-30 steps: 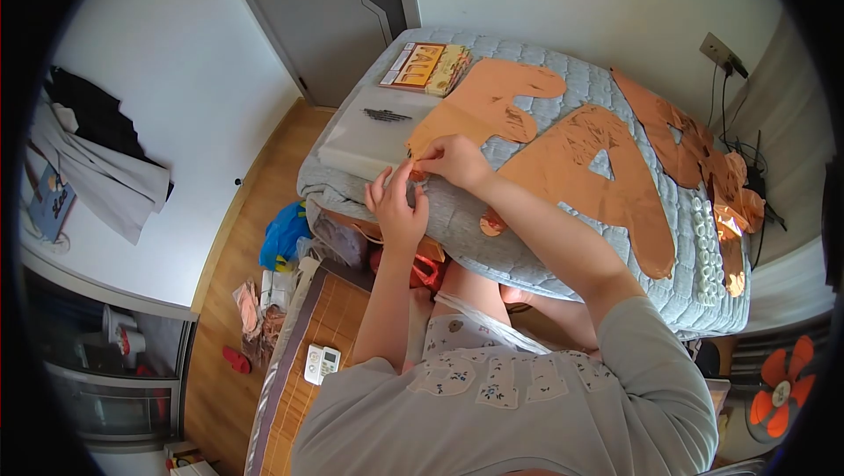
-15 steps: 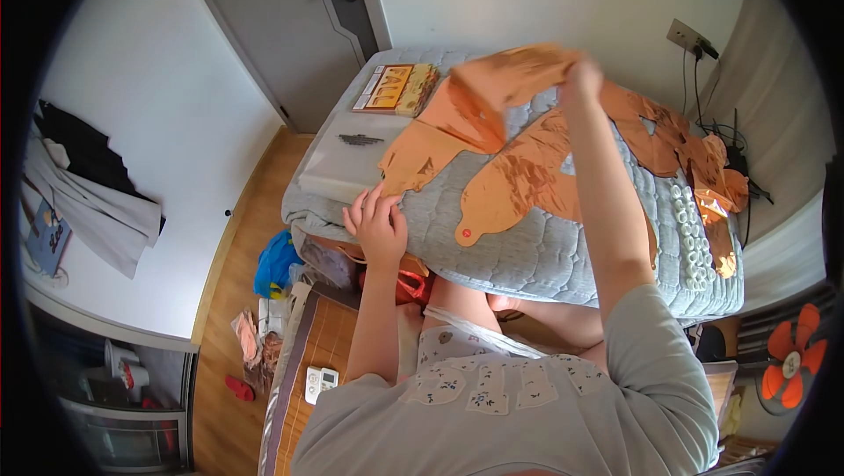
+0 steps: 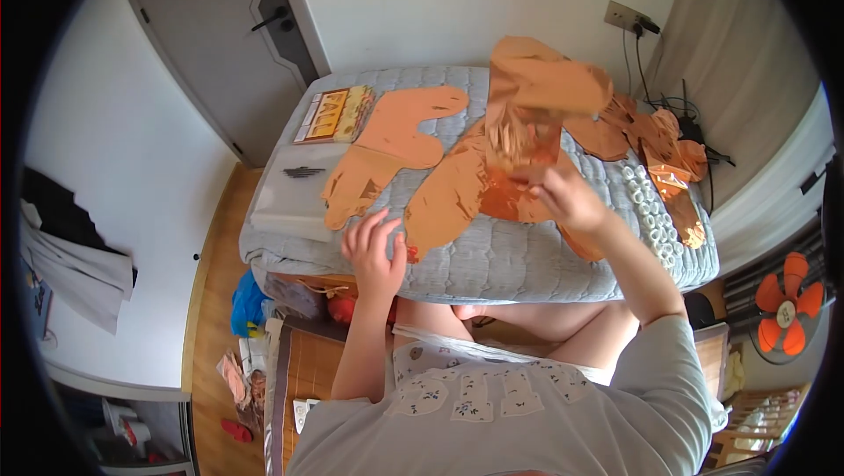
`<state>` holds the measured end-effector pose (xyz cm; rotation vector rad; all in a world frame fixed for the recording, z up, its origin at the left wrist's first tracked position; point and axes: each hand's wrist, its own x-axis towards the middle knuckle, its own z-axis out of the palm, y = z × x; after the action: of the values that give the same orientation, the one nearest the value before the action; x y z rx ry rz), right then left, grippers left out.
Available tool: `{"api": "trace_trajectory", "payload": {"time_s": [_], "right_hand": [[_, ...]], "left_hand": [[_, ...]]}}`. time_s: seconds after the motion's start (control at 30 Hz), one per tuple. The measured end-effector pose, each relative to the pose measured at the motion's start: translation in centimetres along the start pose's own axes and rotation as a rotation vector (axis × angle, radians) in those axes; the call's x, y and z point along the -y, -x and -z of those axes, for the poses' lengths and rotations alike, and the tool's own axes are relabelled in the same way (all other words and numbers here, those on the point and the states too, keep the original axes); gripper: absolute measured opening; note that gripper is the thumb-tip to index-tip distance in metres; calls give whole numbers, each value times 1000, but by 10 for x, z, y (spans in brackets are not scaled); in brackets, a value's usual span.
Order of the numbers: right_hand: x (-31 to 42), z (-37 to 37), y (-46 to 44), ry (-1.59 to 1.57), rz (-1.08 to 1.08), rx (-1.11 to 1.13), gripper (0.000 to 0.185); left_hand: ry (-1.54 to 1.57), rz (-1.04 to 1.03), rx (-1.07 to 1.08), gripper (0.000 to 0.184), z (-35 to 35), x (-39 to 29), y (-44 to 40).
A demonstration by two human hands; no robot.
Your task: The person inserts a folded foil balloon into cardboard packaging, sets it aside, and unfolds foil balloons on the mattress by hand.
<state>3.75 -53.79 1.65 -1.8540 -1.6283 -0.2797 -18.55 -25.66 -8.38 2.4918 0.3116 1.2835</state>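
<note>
My right hand pinches the near edge of a flat orange foil balloon, part of which rises above the bed in a fold. Under it lies another orange foil balloon, partly covered. My left hand is open, fingers spread, near the bed's front edge beside the lower ends of the flat balloons. To its upper left, a curved foil balloon lies spread on the mattress. More crumpled copper foil balloons are heaped at the right.
On the quilted mattress lie a white box, a picture package marked FALL and rows of small white rings. Cables hang behind the bed. An orange-bladed fan stands at the right.
My right hand has come down and nearer, drawing the held foil upward in a fold. The curved balloon at left now lies flat. The view has shifted.
</note>
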Motion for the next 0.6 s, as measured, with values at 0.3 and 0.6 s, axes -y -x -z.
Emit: {"api": "trace_trajectory", "payload": {"time_s": [0.3,0.6], "right_hand": [[26,-28,91,-105,-511,217,16],[54,-24,118,-582,-544,91,20]], "left_hand": [[214,-191,208,30,-38,-67,-8],[295,-236,512,44,-55,-114,-10]]}}
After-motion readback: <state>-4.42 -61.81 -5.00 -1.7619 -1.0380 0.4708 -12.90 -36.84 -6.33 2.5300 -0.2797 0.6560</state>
